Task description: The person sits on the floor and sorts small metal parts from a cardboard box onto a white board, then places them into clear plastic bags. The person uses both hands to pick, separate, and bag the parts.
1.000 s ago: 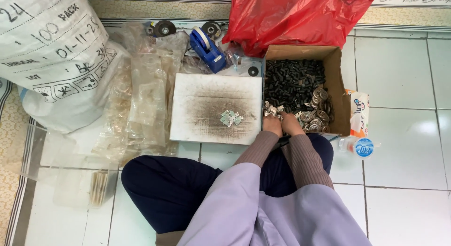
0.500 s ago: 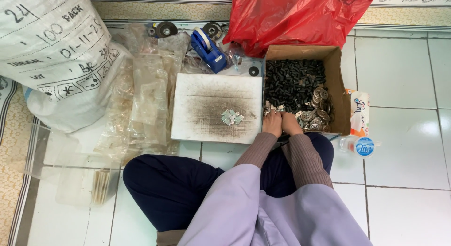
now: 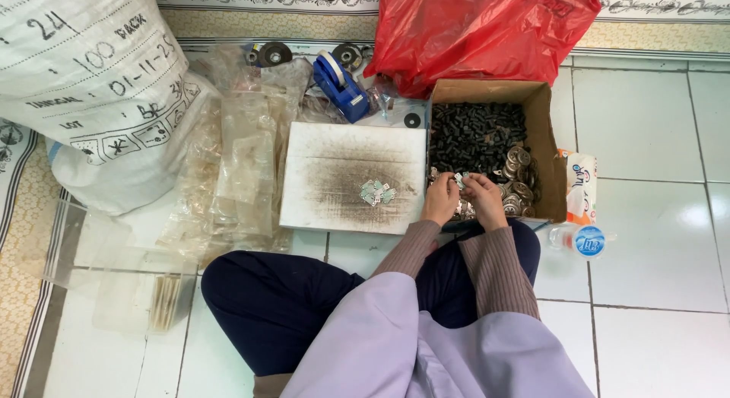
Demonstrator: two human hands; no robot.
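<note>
I sit cross-legged on a tiled floor. My left hand (image 3: pixel 441 199) and my right hand (image 3: pixel 485 200) meet at the near-left corner of a cardboard box (image 3: pixel 546 139), fingers pinched together on small silvery metal pieces (image 3: pixel 459 179). The box holds many small black parts (image 3: pixel 475 136) at the back and round metal parts (image 3: pixel 518 174) near my hands. Left of the box lies a smudged white board (image 3: pixel 334 158) with a little heap of silvery pieces (image 3: pixel 377 191) on it.
A red plastic bag (image 3: pixel 487 29) lies behind the box, a blue tape dispenser (image 3: pixel 340 85) behind the board. Clear plastic bags (image 3: pixel 236 162) spread out at the left beside a big white sack (image 3: pixel 84 86). A bottle (image 3: pixel 578 238) and a small packet (image 3: pixel 582 187) lie right of the box.
Both hands stay at the box corner, working the small pieces between the fingers; they have shifted only slightly. The heap on the board is unchanged.
</note>
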